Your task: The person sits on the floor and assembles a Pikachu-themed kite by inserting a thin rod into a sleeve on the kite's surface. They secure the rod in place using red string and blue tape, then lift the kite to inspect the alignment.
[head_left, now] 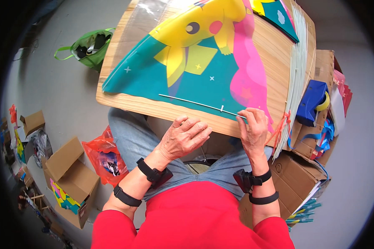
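A printed kite sail (203, 79) in teal, yellow and pink lies spread over the wooden table (131, 106), with a yellow cartoon figure on it. Across its near part rests a thin white rod (191, 101) bearing a small white cross-piece. My right hand (254, 128) pinches the rod's right end between thumb and fingers, by the pink edge of the sail. My left hand (185, 137) is at the table's near edge, below the rod and apart from it. Its fingers are curled together; whatever they may hold is hidden.
A bundle of thin white rods (297, 70), tied with red string (283, 124), runs along the table's right side. Beyond it a blue tape dispenser (311, 101) sits on cardboard boxes. Left on the floor are a green bag (91, 52), a red plastic bag (99, 145) and an open carton (72, 174).
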`<state>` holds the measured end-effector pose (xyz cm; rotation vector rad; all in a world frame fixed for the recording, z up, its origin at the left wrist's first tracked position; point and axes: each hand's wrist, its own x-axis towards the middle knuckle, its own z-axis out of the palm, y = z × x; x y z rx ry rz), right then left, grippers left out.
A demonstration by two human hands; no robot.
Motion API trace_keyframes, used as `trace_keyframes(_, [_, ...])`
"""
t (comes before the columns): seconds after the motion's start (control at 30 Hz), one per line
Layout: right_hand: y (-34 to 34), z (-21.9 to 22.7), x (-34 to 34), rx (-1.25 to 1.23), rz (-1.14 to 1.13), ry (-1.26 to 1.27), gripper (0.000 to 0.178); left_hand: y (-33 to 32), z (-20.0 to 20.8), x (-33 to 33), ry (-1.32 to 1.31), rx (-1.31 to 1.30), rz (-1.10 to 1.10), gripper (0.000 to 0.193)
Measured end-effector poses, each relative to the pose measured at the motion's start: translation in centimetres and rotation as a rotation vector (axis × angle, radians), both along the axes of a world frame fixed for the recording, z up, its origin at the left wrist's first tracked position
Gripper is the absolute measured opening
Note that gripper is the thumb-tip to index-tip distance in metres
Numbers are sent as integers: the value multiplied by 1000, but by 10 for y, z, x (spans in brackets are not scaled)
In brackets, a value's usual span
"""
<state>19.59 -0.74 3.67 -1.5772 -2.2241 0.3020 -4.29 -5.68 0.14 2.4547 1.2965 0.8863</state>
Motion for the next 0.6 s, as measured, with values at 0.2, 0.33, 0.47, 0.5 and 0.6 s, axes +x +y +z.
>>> trace_keyframes(0.2, [1, -13, 0, -14, 3, 16, 19, 21, -11, 23, 31, 16, 15, 46])
trace_keyframes(0.33, [3, -16, -2, -21, 13, 63, 19, 40, -1, 39, -175, -237, 138, 59])
trace_keyframes(0.47, [3, -22, 1, -25, 22, 113, 18, 52, 3, 44, -167, -301, 103, 67])
trace_keyframes(0.5, [4, -22, 1, -34, 27, 118, 18, 54, 3, 44, -152, -312, 83, 69])
trace_keyframes(0.6, [5, -24, 4, -38, 39, 130, 18, 59, 3, 44, -132, -356, 49, 70])
